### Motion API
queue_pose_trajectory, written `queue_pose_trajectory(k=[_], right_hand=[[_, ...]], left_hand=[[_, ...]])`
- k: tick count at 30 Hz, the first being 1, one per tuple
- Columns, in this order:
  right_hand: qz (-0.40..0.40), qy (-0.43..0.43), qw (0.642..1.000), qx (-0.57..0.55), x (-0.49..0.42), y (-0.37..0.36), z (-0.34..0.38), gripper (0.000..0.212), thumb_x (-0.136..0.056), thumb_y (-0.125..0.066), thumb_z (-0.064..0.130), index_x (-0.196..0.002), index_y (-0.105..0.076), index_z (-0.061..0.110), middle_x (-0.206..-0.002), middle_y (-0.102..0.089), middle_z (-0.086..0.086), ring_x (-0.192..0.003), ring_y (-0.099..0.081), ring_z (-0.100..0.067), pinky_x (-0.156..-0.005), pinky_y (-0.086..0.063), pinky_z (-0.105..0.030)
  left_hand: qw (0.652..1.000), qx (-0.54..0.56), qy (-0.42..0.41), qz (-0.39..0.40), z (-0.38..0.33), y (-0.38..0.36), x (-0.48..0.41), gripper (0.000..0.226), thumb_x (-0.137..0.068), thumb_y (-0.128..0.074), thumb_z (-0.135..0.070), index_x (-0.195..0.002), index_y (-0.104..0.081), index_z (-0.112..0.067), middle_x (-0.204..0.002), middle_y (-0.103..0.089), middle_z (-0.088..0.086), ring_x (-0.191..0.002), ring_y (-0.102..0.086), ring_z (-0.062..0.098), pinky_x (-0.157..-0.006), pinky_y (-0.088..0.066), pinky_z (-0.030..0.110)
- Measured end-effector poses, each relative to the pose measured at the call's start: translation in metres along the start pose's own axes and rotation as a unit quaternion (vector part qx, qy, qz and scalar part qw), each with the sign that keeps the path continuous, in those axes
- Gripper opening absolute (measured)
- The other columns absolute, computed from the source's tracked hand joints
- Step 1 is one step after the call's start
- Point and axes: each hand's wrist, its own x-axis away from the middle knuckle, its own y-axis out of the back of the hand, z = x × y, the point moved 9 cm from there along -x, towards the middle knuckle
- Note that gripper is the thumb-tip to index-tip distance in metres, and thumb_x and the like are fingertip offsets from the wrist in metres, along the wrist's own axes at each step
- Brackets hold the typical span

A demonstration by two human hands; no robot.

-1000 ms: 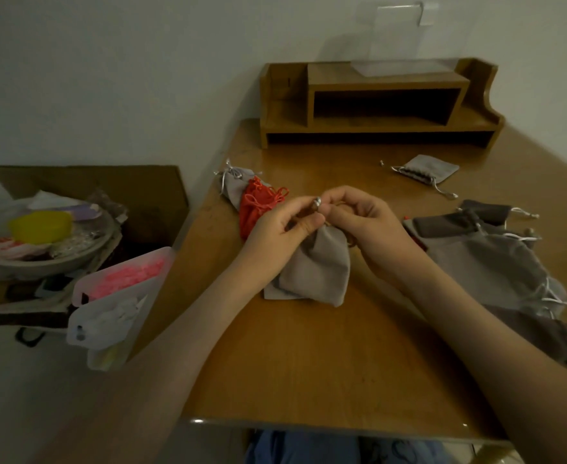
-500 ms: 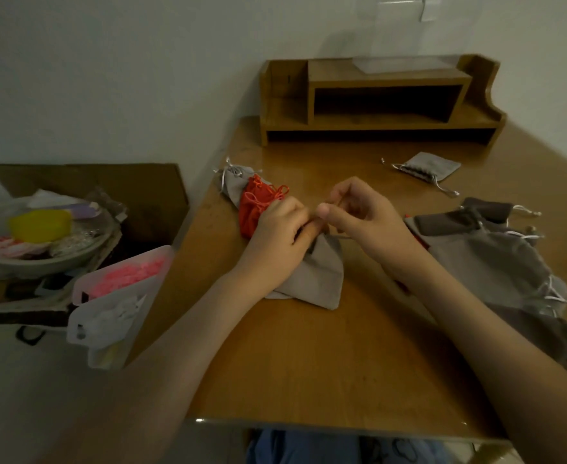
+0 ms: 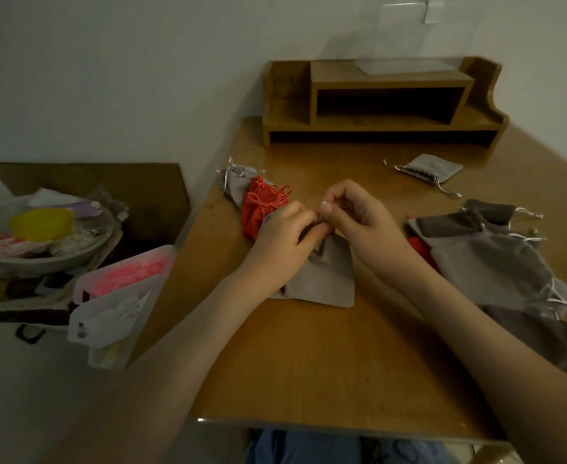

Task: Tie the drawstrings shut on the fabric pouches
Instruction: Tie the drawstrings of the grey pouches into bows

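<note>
A light grey pouch (image 3: 325, 279) lies on the wooden desk (image 3: 308, 363) in the middle. My left hand (image 3: 282, 239) and my right hand (image 3: 359, 222) meet at its gathered top and both pinch the drawstring there; the string itself is mostly hidden by my fingers. Behind my left hand sit an orange pouch (image 3: 258, 209) and a small grey pouch (image 3: 238, 179). A pile of grey and brown pouches (image 3: 496, 259) with white cords lies at the right. One more grey pouch (image 3: 429, 167) rests further back.
A wooden desk shelf (image 3: 382, 102) stands against the wall at the back. Left of the desk, a cardboard box (image 3: 84, 195) holds a bowl of clutter, and a clear plastic case (image 3: 118, 299) with pink bits leans on the desk's left edge.
The pouch top has sunk lower onto the desk. Both hands have drawn closer together over it, fingers shifting on the drawstring.
</note>
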Motion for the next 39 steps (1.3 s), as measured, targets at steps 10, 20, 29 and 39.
queue_pose_trajectory(k=[10, 20, 29, 39], right_hand=[[0.023, 0.037, 0.991, 0.128, -0.003, 0.006, 0.009, 0.008, -0.092, -0.060, 0.012, -0.098, -0.060, 0.017, -0.090, -0.056, -0.001, -0.067, -0.045, -0.002, -0.062, -0.037, -0.011], [-0.003, -0.008, 0.997, 0.082, -0.002, 0.007, 0.002, 0.010, -0.096, -0.049, 0.009, -0.091, -0.053, 0.016, -0.084, -0.056, 0.004, -0.077, -0.054, -0.007, -0.070, -0.045, -0.021], [0.086, -0.065, 0.975, 0.194, 0.000, 0.003, -0.008, 0.021, -0.098, -0.046, 0.031, -0.117, -0.052, 0.025, -0.096, -0.060, 0.006, -0.087, -0.058, -0.010, -0.075, -0.047, -0.025], [0.127, -0.089, 0.970, 0.189, 0.002, -0.001, -0.009, 0.028, -0.098, -0.047, 0.032, -0.088, -0.060, 0.010, -0.087, -0.062, -0.013, -0.083, -0.056, -0.025, -0.075, -0.043, -0.039]], left_hand=[[1.000, -0.011, 0.009, 0.026, 0.007, -0.005, 0.000, 0.021, -0.096, -0.050, -0.018, -0.088, -0.065, -0.005, -0.080, -0.045, 0.001, -0.078, -0.049, 0.018, -0.071, -0.037, 0.029], [0.962, 0.239, 0.127, 0.032, 0.010, 0.000, 0.003, 0.013, -0.092, -0.057, -0.027, -0.092, -0.070, -0.029, -0.095, -0.064, -0.001, -0.097, -0.059, 0.011, -0.092, -0.046, 0.028], [0.961, 0.242, 0.131, -0.027, 0.015, 0.008, 0.004, 0.023, -0.099, -0.048, -0.026, -0.096, -0.068, -0.014, -0.088, -0.065, 0.003, -0.088, -0.061, 0.014, -0.079, -0.047, 0.031], [0.831, 0.514, 0.213, 0.003, 0.009, -0.004, 0.005, 0.016, -0.088, -0.055, -0.020, -0.079, -0.064, -0.011, -0.071, -0.069, -0.001, -0.064, -0.066, 0.011, -0.058, -0.054, 0.024]])
